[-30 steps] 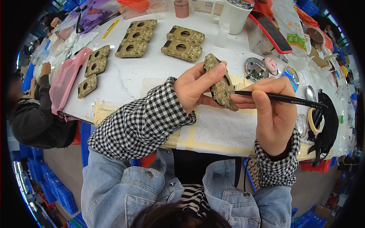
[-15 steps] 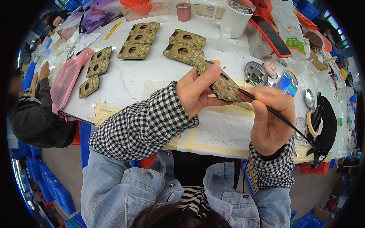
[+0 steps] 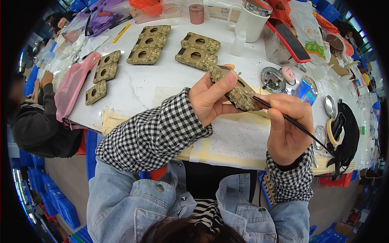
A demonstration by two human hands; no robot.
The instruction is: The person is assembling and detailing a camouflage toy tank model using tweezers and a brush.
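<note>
**Green studded piece held up, thin stick at its edge**

Far left: a co-worker's dark sleeve (image 3: 38, 129) resting against the table edge (image 3: 133, 91), beside a pink mesh pouch (image 3: 73, 87). Next along, three small olive plates with round holes (image 3: 101, 75) in a slanted column, then four larger ones (image 3: 174, 46) in two short stacks farther back.

Centre: left hand (image 3: 210, 101), in a checked cuff, raised above the white tabletop, closed around a green studded piece (image 3: 237, 91) — thumb across the near face, fingers behind, piece tilted with its far end toward the right.

Right of that: right hand (image 3: 287, 125), pinched shut on a thin dark stick (image 3: 300, 127), tip touching the lower right edge of the studded piece, tail pointing down to the right.

Beyond, on the table: a round metal dish of green bits (image 3: 272, 79), a white mug (image 3: 252, 20) farther back, a roll of tape (image 3: 333, 131) near the right edge.
</note>
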